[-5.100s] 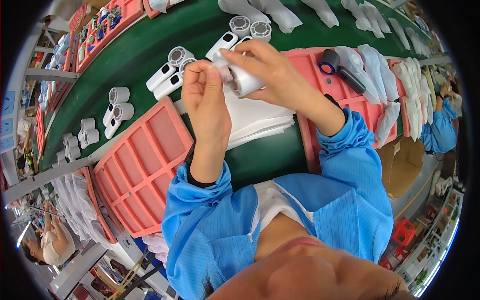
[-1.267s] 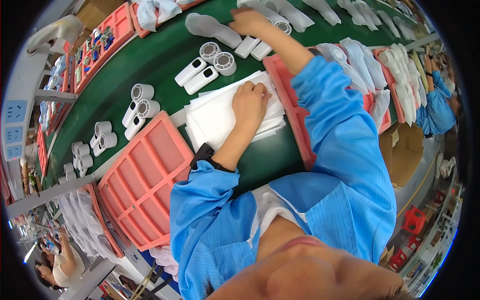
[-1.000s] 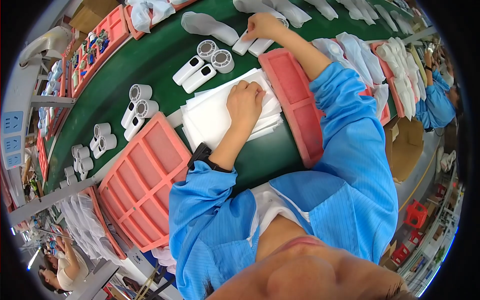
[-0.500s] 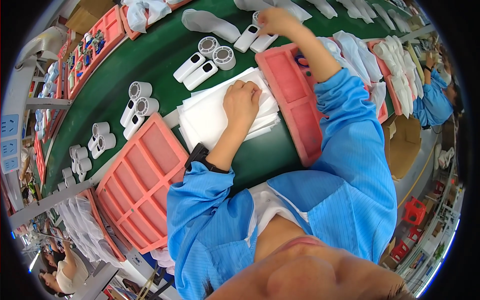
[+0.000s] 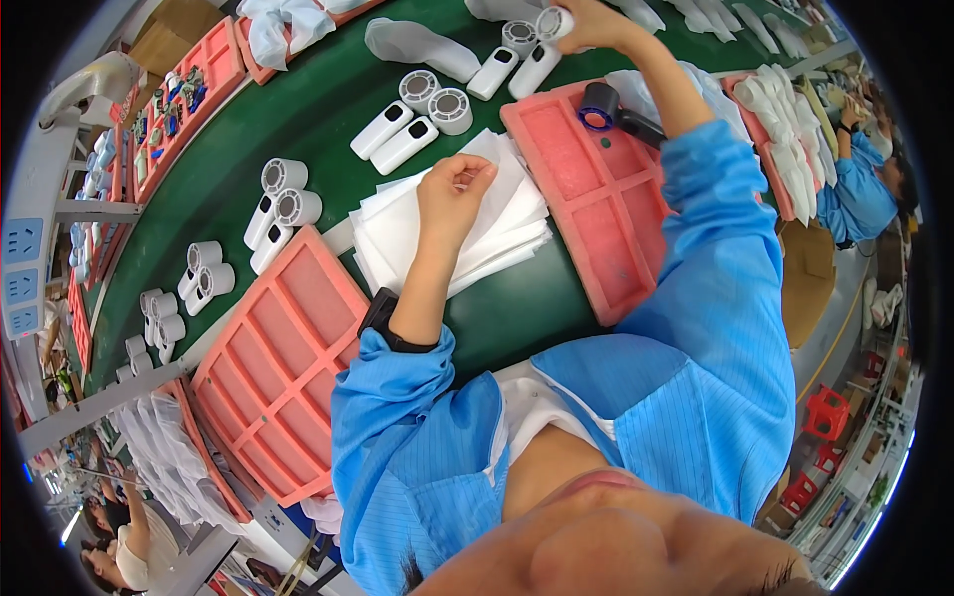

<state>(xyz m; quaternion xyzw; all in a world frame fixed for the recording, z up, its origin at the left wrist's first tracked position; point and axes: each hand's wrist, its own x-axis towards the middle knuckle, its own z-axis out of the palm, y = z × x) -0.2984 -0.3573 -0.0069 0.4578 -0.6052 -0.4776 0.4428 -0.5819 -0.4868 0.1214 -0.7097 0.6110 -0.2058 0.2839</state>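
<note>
At the far side of the green belt my right hand [image 5: 588, 24] is closed around the round head of a white handheld fan [image 5: 537, 70]. A matching fan [image 5: 494, 72] lies just left of it. My left hand [image 5: 452, 199] is over a loose stack of thin white sheets or sleeves [image 5: 397, 243], fingers curled and thumb against them. Whether a sheet is pinched there cannot be made out. Between the hands, nearer me, a pink compartment tray [image 5: 571, 174] holds a dark fan-like unit [image 5: 598, 105]. Two more white fans [image 5: 402, 144] lie beyond the stack.
A second pink tray [image 5: 283, 363] leans at the left. White fans in pairs [image 5: 268, 233] line the belt [image 5: 348, 89]. Translucent sleeves [image 5: 422, 50] lie on the far side, with wrapped items [image 5: 780, 139] in trays at the right. A co-worker in blue [image 5: 865, 189] sits there.
My right hand has shifted up and right, and the fan under it has moved with it. The dark unit in the tray now shows. My left hand has drawn slightly left, its fingers curling more.
</note>
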